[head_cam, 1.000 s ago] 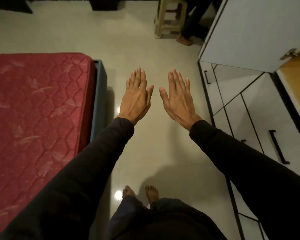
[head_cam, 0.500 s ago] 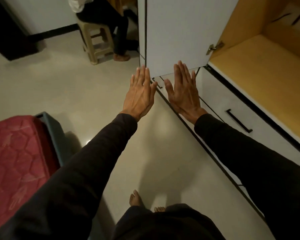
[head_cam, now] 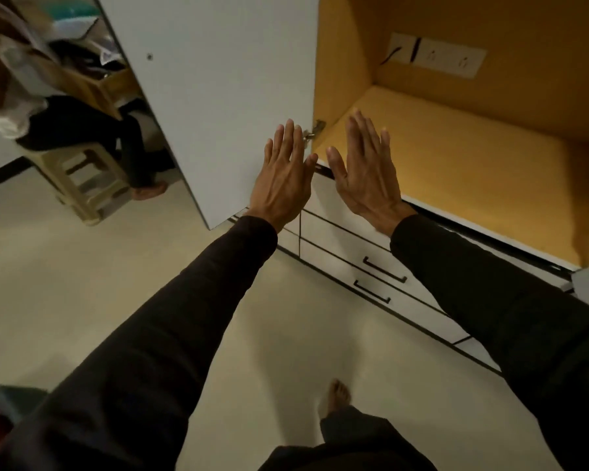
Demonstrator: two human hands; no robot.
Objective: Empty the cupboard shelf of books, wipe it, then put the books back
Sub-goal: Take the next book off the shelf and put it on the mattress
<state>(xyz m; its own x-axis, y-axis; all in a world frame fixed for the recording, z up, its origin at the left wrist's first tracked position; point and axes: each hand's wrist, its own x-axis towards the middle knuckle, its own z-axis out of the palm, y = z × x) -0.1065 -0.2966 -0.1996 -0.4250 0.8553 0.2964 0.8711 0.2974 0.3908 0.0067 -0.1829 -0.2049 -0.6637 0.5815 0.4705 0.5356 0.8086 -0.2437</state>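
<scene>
The cupboard shelf [head_cam: 463, 154] is a bare yellow-brown board inside the open cupboard at the upper right; no books show on it or anywhere in view. My left hand [head_cam: 283, 178] is stretched out flat, fingers straight, in front of the white cupboard door [head_cam: 218, 90]. My right hand [head_cam: 364, 171] is held the same way, palm down, over the shelf's front left corner. Both hands hold nothing.
White drawers with black handles [head_cam: 385, 270] sit below the shelf. A socket strip [head_cam: 439, 59] is on the cupboard's back wall. A person sits on a plastic stool [head_cam: 82, 185] at the left. The bed's corner [head_cam: 0, 402] shows at the bottom left. Pale tiled floor lies underfoot.
The view has swung from the bed and floor toward the open cupboard, which is now close in front. Both hands stay outstretched and flat, holding nothing.
</scene>
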